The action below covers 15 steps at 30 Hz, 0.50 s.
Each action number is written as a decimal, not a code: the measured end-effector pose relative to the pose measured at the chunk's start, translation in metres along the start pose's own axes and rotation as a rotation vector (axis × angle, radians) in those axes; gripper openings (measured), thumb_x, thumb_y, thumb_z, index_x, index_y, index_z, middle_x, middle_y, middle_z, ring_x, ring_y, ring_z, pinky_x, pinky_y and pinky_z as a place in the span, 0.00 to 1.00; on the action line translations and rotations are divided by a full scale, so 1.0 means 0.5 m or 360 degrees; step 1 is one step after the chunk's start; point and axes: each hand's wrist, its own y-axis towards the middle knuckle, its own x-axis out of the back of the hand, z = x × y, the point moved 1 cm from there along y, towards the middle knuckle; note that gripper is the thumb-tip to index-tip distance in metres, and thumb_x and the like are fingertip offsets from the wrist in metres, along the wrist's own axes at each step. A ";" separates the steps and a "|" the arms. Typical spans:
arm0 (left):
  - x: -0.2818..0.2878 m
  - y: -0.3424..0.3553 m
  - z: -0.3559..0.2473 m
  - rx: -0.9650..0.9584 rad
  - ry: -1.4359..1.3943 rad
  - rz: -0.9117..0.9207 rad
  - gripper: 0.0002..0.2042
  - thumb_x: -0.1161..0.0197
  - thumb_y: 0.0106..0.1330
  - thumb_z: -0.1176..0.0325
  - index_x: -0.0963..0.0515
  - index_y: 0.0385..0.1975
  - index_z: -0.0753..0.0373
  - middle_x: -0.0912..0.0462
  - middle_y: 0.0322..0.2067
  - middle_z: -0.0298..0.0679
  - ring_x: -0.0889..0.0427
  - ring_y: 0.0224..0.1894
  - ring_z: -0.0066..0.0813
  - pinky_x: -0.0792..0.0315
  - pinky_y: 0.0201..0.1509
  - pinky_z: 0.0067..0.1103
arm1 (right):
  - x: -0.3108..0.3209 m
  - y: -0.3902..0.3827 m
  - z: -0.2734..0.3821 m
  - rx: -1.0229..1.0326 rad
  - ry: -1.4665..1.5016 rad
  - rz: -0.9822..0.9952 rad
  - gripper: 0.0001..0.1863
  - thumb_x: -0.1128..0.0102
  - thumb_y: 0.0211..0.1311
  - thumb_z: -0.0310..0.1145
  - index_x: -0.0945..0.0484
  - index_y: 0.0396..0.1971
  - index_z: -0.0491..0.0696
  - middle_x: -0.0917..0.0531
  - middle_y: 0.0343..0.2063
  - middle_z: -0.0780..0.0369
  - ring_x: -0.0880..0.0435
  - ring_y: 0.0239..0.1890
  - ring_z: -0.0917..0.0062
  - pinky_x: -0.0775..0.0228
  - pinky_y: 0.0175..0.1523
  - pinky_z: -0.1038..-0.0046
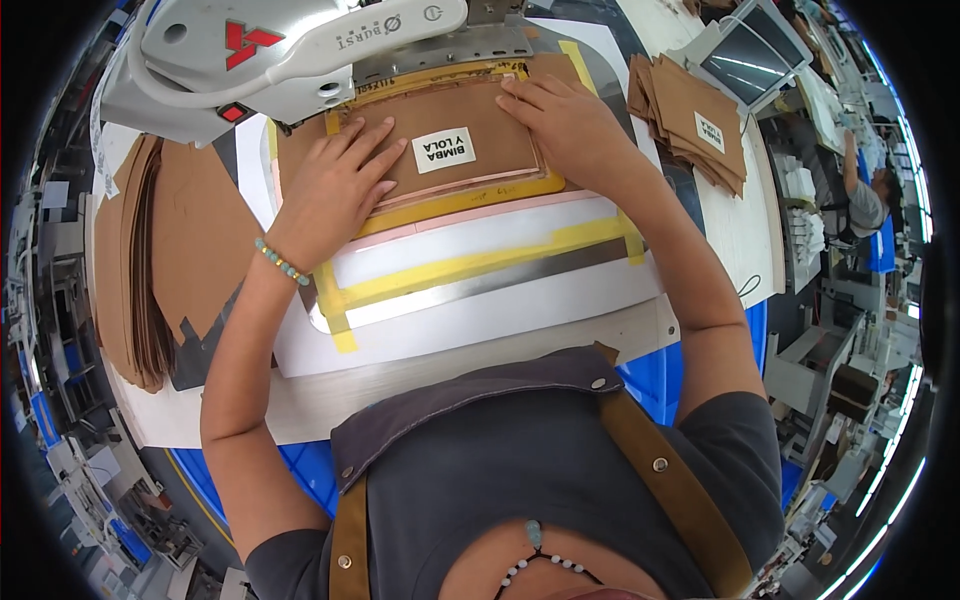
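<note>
A brown sheet panel (pixel 440 112) with a white label (pixel 443 150) lies within a yellow-edged template frame (pixel 470 203), under the machine's front edge. My left hand (pixel 335 185) rests on the left side of the panel and frame, fingers spread flat. On the upper right corner lies my right hand (pixel 563 135), its fingers stretched out over the panel and the frame's edge. Neither hand grips anything. Below the frame, a metal plate (pixel 490 278) with a white area bordered in yellow tape sits on white sheets.
A white sewing machine head (pixel 200 60) stands over the upper left of the table. Brown panels stand in a thick stack (pixel 130 270) at the left. Another pile of brown panels (pixel 680 95) lies at the upper right, beside a tilted screen (pixel 755 55). A person (pixel 868 205) sits farther right.
</note>
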 end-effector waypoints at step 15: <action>-0.017 0.010 0.004 0.0021 0.0118 -0.0065 0.23 0.37 0.74 0.65 0.24 0.68 0.59 0.26 0.72 0.41 0.25 0.68 0.48 0.30 0.71 0.37 | 0.006 0.028 0.038 0.0034 -0.0380 0.0189 0.37 0.32 0.58 0.26 0.24 0.70 0.57 0.19 0.66 0.57 0.17 0.56 0.69 0.25 0.51 0.68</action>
